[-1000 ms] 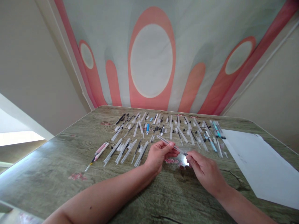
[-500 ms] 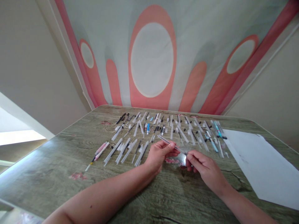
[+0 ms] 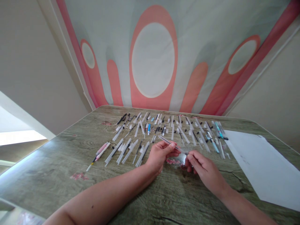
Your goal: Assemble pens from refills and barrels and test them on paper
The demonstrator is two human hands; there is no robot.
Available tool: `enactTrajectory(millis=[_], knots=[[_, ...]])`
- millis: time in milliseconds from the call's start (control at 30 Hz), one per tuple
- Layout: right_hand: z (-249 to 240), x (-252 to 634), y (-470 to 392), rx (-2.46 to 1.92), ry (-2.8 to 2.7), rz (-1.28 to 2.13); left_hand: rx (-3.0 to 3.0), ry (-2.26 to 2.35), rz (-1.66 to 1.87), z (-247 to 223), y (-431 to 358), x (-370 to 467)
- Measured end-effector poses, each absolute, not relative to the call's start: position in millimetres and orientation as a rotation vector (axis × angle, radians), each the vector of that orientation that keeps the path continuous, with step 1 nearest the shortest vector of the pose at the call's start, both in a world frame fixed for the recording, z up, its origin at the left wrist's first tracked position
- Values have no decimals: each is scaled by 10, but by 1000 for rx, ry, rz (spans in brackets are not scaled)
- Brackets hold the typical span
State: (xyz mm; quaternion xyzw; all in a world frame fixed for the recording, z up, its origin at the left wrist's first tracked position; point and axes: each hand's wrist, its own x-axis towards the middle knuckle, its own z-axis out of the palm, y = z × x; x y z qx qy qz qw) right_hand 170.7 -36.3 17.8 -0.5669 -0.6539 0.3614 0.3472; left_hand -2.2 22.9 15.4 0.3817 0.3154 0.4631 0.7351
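A slim translucent pen tube point(image 3: 167, 140) slants between my two hands above the table. My left hand point(image 3: 161, 153) is closed round its middle, the upper end sticking out past the fingers. My right hand point(image 3: 199, 164) pinches the tube's lower right end, where a small dark part shows; the fingertips hide most of it. Beyond my hands lie rows of clear pen barrels point(image 3: 129, 151), dark refills, small caps and a blue pen piece point(image 3: 149, 129). Pink pen parts point(image 3: 102, 151) rest at the left of the rows.
A white sheet of paper point(image 3: 264, 168) lies on the right side of the wooden table point(image 3: 56, 175). Light blue pen parts point(image 3: 213, 144) sit near its left edge. Behind the table hangs a grey and pink patterned cloth point(image 3: 122, 37).
My right hand has shifted very slightly at the end of the tube. My left hand keeps its hold, and the pen parts on the table lie as before.
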Motion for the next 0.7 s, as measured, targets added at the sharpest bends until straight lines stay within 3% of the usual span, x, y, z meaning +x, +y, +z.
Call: enactTrajectory(millis=[700], knots=[[128, 1665, -397, -1285, -1619, 784, 640, 641, 936, 223, 256, -46]])
